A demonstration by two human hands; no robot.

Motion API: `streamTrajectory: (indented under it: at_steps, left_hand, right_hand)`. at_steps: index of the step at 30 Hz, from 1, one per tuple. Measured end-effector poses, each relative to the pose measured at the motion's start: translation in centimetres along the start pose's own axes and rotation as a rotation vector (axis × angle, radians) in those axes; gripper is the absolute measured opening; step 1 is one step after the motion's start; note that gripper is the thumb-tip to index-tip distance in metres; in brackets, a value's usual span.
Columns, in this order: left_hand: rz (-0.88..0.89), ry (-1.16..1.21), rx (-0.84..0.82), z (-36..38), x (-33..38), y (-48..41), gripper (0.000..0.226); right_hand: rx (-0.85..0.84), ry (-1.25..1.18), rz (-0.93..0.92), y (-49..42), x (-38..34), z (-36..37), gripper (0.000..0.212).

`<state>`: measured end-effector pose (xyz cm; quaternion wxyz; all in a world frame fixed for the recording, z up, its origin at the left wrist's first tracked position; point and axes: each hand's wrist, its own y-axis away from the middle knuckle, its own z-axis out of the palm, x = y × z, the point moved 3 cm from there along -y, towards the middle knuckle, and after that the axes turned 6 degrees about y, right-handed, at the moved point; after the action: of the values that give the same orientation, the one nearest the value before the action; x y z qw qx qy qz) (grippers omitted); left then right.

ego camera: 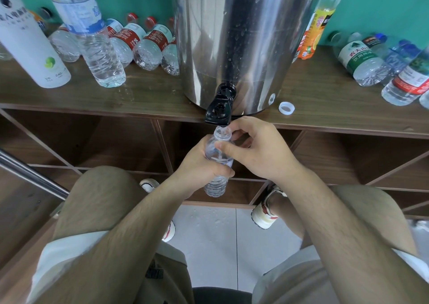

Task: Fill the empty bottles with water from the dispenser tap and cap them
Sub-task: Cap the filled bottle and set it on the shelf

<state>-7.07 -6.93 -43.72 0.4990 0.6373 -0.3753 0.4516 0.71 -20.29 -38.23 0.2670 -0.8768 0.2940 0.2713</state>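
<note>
Just below the centre of the frame, the small clear plastic bottle [218,157] is held upright and uncapped. Its mouth is right under the black plastic tap [219,106] of the tall stainless steel dispenser [232,36]. The left hand [199,164] is wrapped round the bottle's body, fingers curled tight on it. The right hand [257,150] pinches the neck between thumb and curled fingers. Neither hand is on the tap lever, and we cannot tell whether water is running.

The first risk, as we judge it, is aim. The mouth is narrow, and a small tilt or drift would send water down the outside and over the fingers. Drops already lie on the pale tiled floor [209,220] at lower centre, so more spill there could make it slippery underfoot.

The second is the squeeze. The thin wall looks soft, and a hard grip would push water out once the level nears the top.

The third is the cap. The white screw cap [286,107] sits near the front edge of the brown wooden shelf [151,94], right of the dispenser. A reaching hand could knock it off, and letting go to reach it leaves one wet hand holding a full bottle.
</note>
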Motion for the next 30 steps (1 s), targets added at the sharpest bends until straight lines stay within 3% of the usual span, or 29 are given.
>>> streamTrajectory:
  at_steps: [30]
  left_hand:
    - [0.032, 0.021, -0.011, -0.12, -0.15, -0.23, 0.095]
  right_hand:
    - [0.001, 0.012, -0.011, 0.06, -0.32, -0.07, 0.017]
